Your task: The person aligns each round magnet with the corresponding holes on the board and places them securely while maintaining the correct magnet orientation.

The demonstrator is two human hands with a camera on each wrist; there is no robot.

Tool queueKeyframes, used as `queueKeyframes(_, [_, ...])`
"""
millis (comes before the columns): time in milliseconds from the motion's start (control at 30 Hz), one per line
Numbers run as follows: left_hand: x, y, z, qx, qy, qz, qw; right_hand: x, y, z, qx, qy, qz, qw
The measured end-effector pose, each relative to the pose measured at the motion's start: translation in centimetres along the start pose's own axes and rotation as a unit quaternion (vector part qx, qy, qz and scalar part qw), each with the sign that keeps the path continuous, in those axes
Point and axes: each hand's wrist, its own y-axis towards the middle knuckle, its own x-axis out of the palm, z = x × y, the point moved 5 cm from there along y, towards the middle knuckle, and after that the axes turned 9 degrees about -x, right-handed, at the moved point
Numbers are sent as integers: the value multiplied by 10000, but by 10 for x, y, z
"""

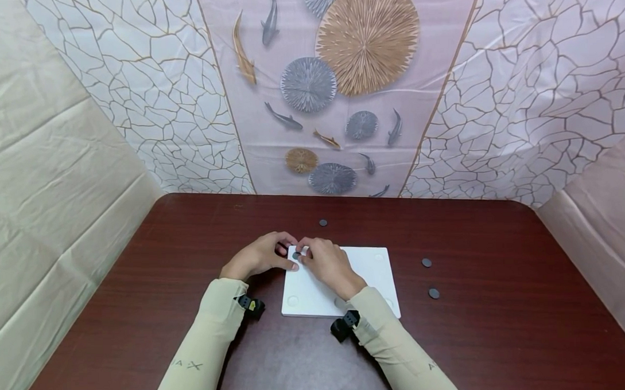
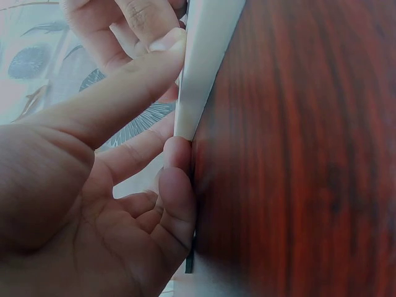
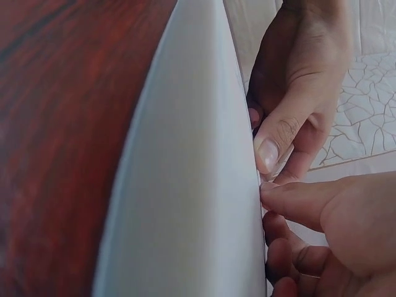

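Observation:
A white rectangular panel (image 1: 316,295) with shallow round recesses near its corners lies on the table. My left hand (image 1: 260,256) is at its far left corner, thumb on the top face and fingers bent round the edge. In the left wrist view, the thumb of the left hand (image 2: 68,204) rests against the panel's edge (image 2: 201,68). My right hand (image 1: 329,266) reaches over the panel, its thumb and fingertips at a small dark grey disc (image 1: 296,255) on that corner. In the right wrist view, the right hand's (image 3: 334,232) thumb touches the panel's face (image 3: 192,173); the disc is hidden there.
Two loose grey discs, an upper one (image 1: 427,263) and a lower one (image 1: 433,293), lie right of the panel. Another disc (image 1: 322,223) lies behind it. The dark wooden table (image 1: 190,233) ends at patterned cloth (image 1: 310,143) at the back.

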Motion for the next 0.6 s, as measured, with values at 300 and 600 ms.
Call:
queueKeyframes(300, [0, 0, -1, -60, 7, -28, 10000, 0, 0, 0, -112, -46, -31, 9999])
queueKeyframes(600, [0, 0, 0, 67, 18, -7, 10000, -1, -1, 0, -203, -58, -16, 9998])
